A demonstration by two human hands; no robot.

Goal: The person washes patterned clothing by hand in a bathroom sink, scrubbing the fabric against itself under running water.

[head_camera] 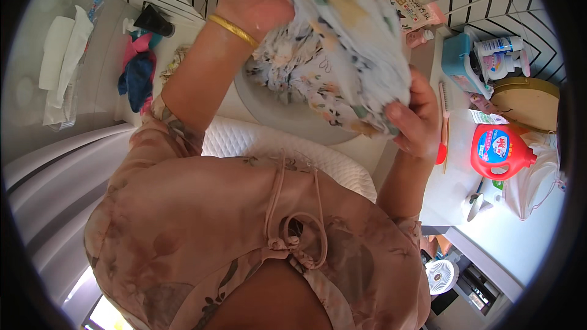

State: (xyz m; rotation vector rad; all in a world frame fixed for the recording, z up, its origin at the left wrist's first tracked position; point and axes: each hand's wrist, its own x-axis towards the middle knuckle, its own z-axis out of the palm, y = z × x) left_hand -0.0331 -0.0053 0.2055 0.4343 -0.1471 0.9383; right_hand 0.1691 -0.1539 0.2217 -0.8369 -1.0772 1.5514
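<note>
A wet-looking white cloth with a floral print [348, 32] is stretched taut above a round washbasin [270, 110]. My right hand [415, 119] pinches its lower corner between thumb and fingers, on the basin's right side. At the top edge my left hand [252, 4], below which a gold bangle circles the wrist, holds the cloth's upper part; its fingertips are cut off by the frame. More of the bunched floral fabric [293, 68] hangs or lies in the basin beneath; where it joins the raised part cannot be made out.
White quilted fabric [238, 137] lies between my body and the basin. On the right counter stand a red detergent bottle [497, 151], a blue bin [458, 64] and a long-handled brush [444, 114]. A black tube [153, 20] and dark blue cloth [137, 80] are at left.
</note>
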